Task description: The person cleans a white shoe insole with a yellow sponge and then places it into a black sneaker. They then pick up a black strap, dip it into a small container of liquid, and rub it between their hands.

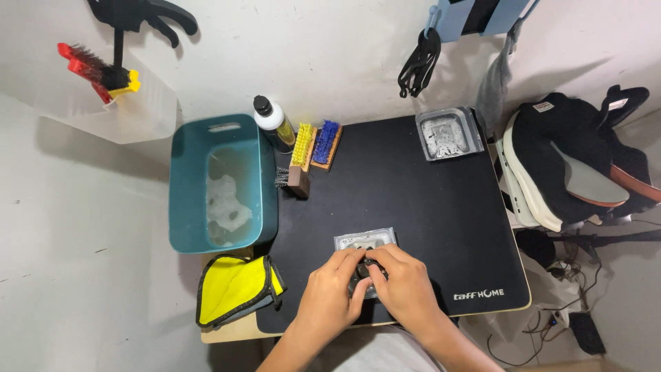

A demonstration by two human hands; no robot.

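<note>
Both grips (368, 275) near mat edge (482, 313)

Basin: teal plastic tub (184, 180), left of centre, holding soapy water.
Bottle: white with black cap (270, 120), just right of the tub's far corner.
Brushes: yellow-bristled brush (301, 147) and blue-bristled brush (326, 143), side by side, upper middle of the black mat (447, 207).
Tray: clear square dish (449, 133), upper right of the mat.
Cloth: yellow with black edging (234, 288), lower left.
Shoe: black with white sole (551, 165), right edge.
</note>
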